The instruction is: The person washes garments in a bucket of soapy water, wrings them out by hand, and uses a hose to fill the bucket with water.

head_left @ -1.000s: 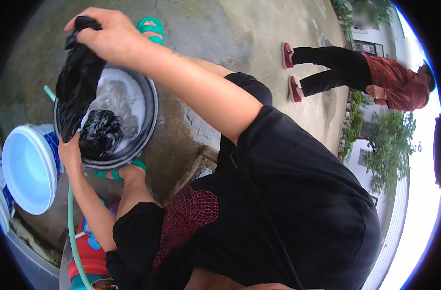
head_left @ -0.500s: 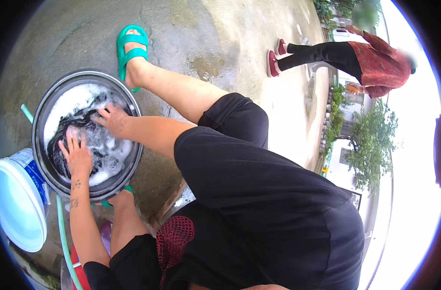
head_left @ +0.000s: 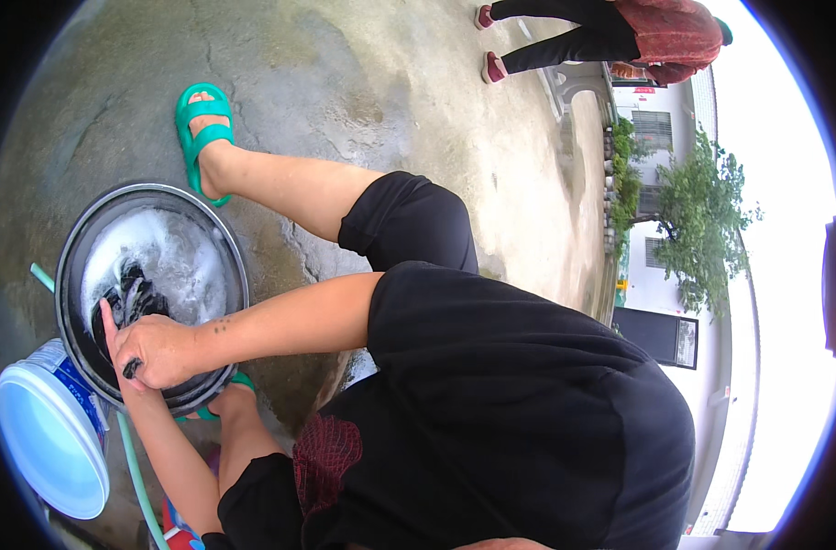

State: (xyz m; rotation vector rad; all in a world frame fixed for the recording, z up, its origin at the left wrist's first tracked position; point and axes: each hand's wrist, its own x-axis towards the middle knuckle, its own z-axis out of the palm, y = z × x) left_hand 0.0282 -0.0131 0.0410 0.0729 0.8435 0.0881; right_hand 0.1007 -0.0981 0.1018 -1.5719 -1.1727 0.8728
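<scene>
A round dark basin [head_left: 68, 261] stands on the ground between my feet, with white suds [head_left: 175, 243] and wet black cloth [head_left: 136, 293] in it. Over the basin's near rim, my right hand [head_left: 166, 348] is closed in a fist, and a bit of black cloth pokes out of it. My left hand [head_left: 109, 323] lies under the right one and is mostly hidden; one straight finger shows beside the cloth. What the left hand holds, if anything, cannot be seen.
A white bucket [head_left: 56, 440] with a blue label stands against the basin. A light green hose [head_left: 136, 467] runs past it. My green sandals [head_left: 203, 137] flank the basin on wet concrete. Another person in a red top [head_left: 665, 37] stands at the upper right, near a tree [head_left: 702, 229].
Both hands were spread with fingers apart in the suds. My right hand has moved across onto the left and closed on cloth. The basin and bystander have shifted as the view turned.
</scene>
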